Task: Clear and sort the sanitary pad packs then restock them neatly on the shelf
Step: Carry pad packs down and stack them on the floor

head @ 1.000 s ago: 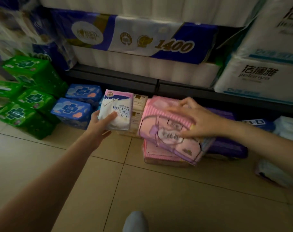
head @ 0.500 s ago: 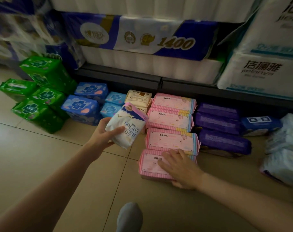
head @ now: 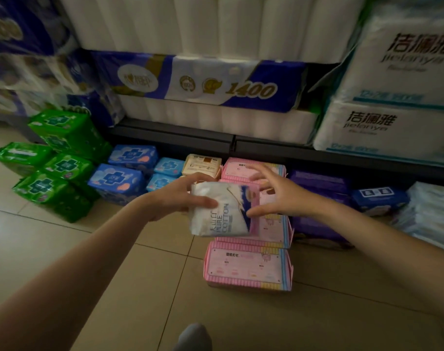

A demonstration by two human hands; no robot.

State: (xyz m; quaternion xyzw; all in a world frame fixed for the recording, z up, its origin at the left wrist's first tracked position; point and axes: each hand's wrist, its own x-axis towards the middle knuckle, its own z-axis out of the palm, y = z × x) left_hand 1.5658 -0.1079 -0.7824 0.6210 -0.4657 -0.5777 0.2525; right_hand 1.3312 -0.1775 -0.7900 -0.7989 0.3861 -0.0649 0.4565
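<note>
Head view: the left hand [head: 176,198] grips the white cotton pack [head: 222,211] mid-air over the pink packs [head: 248,266] at centre, seemingly for handover; the right hand [head: 279,196], at 3 o'clock of it, spreads straight fingers, thumb touching its edge.

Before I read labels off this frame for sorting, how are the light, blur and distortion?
Head view: dim, flat light with no glare; the right hand and the upper shelf packs smear with motion blur; "PURE COTTON" on the white pack in the left hand stays readable; the near pink pack is fairly sharp; wide-angle bending curves the shelf edge.
</note>
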